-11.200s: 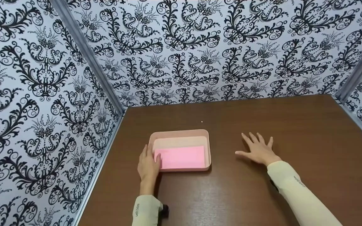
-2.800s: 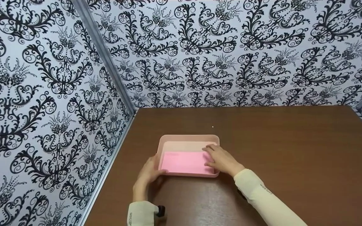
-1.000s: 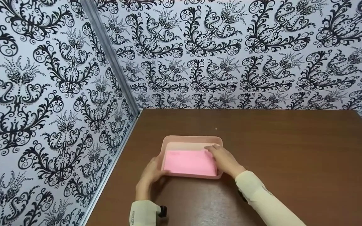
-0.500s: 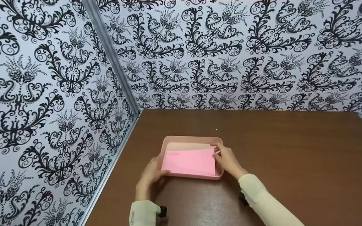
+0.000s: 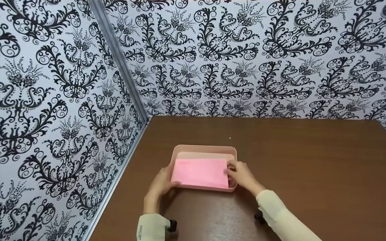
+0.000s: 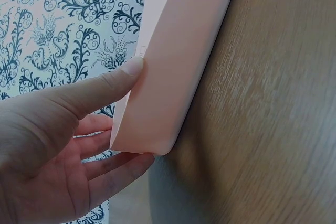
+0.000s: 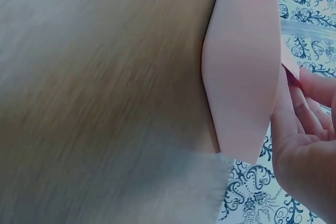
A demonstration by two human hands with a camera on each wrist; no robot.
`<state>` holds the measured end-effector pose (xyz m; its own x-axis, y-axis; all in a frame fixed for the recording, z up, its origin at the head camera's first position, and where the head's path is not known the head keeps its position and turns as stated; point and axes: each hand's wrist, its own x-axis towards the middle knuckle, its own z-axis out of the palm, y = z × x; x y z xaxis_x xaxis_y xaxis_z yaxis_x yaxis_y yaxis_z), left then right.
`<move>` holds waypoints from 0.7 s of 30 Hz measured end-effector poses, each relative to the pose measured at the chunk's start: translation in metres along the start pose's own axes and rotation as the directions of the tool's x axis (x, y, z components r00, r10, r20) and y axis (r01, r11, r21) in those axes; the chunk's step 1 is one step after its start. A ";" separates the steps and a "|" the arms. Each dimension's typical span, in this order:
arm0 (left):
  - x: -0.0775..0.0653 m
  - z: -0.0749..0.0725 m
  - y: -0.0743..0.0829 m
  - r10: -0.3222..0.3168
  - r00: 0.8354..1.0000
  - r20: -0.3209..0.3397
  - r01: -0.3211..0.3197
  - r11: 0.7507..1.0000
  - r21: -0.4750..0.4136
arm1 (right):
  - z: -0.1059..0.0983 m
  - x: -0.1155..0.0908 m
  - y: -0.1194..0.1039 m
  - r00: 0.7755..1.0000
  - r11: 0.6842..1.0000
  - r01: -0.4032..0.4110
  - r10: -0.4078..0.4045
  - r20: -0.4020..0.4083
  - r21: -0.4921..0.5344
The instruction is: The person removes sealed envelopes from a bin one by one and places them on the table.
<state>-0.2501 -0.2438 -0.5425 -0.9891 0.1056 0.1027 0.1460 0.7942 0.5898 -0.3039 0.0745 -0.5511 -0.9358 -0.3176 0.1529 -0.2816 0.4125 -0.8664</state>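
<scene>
A shallow peach-pink tray [image 5: 206, 149] stands on the brown table, with a flat bright pink paper sheet [image 5: 199, 172] in it. My left hand [image 5: 161, 184] grips the tray's near left corner. In the left wrist view, its thumb lies on the rim while fingers reach round the tray's end [image 6: 157, 93]. At the right side, my right hand [image 5: 243, 175] pinches the sheet's right edge, which is slightly raised. The right wrist view shows a corner of the sheet [image 7: 290, 71] at the thumb and fingers, behind the tray wall [image 7: 241, 66]; part of that grip is hidden.
The brown wooden table [image 5: 300, 160] extends to the right and behind the tray. Patterned black-and-white walls [image 5: 226, 57] close off the back and left, joined by a grey corner strip [image 5: 117, 60]. A tiny white speck [image 5: 230, 138] lies beyond the tray.
Over the last second my right hand shifts from above the sheet's right part to its right edge and pinches it. The sheet's right side flattens from a bend. The left hand stays put.
</scene>
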 end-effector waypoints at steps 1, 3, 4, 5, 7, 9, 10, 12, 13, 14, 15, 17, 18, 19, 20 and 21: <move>0.000 0.000 0.000 -0.004 1.000 0.001 0.004 1.000 -0.004 | 0.000 -0.001 0.000 1.000 1.000 0.006 -0.005 0.011 -0.016; 0.001 0.001 -0.001 -0.015 1.000 0.002 0.015 1.000 -0.015 | -0.001 -0.003 0.000 1.000 0.999 0.017 -0.016 0.027 -0.046; 0.001 0.001 -0.001 -0.019 1.000 0.002 0.019 1.000 -0.022 | -0.001 -0.004 0.000 0.999 0.998 0.020 -0.018 0.033 -0.055; 0.001 0.001 -0.001 -0.029 1.000 0.004 0.029 0.999 -0.033 | -0.001 -0.005 -0.001 0.999 0.998 0.016 -0.014 0.041 -0.055; 0.001 0.001 -0.001 -0.038 0.999 0.008 0.039 0.998 -0.042 | -0.002 -0.007 -0.002 0.998 0.999 0.004 -0.001 0.059 -0.041; 0.001 0.001 -0.001 -0.039 0.999 0.010 0.039 0.998 -0.043 | -0.002 -0.008 -0.002 0.997 1.000 -0.007 0.010 0.074 -0.029; 0.001 0.001 -0.001 -0.043 0.999 0.009 0.044 0.998 -0.049 | -0.003 -0.009 -0.003 0.997 1.000 -0.007 0.009 0.082 -0.027; 0.002 0.001 -0.001 -0.046 0.999 0.005 0.047 0.997 -0.055 | -0.003 -0.010 -0.004 0.996 0.999 0.011 -0.007 0.089 -0.046; 0.002 0.001 -0.001 -0.050 0.999 0.004 0.050 0.997 -0.060 | -0.003 -0.010 -0.004 0.996 0.998 0.023 -0.018 0.091 -0.057; 0.002 0.001 -0.001 -0.049 0.999 0.003 0.049 0.997 -0.062 | -0.004 -0.011 -0.004 0.995 0.997 0.038 -0.032 0.091 -0.069; 0.002 0.001 0.000 -0.053 0.999 0.003 0.053 0.997 -0.063 | -0.004 -0.012 -0.004 0.994 0.995 0.058 -0.051 0.092 -0.082; 0.002 0.001 0.000 -0.064 0.998 0.005 0.064 0.996 -0.069 | -0.004 -0.014 -0.004 0.992 0.990 0.089 -0.079 0.100 -0.105; 0.002 0.001 0.000 -0.068 0.998 0.009 0.069 0.995 -0.067 | -0.005 -0.015 -0.004 0.991 0.987 0.106 -0.094 0.100 -0.117; 0.001 0.001 0.001 -0.072 0.997 0.010 0.072 0.995 -0.066 | -0.004 -0.016 -0.004 0.989 0.984 0.123 -0.110 0.102 -0.127; 0.001 0.000 0.001 -0.070 0.997 0.010 0.071 0.996 -0.063 | -0.004 -0.016 -0.004 0.987 0.981 0.137 -0.123 0.105 -0.136; 0.000 0.000 0.001 -0.072 0.997 0.009 0.072 0.995 -0.062 | -0.004 -0.017 -0.004 0.985 0.977 0.150 -0.135 0.108 -0.149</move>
<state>-0.2503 -0.2428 -0.5422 -0.9972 0.0532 0.0531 0.0749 0.7611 0.6442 -0.2877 0.0819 -0.5481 -0.8609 -0.4607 0.2160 -0.4472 0.4825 -0.7531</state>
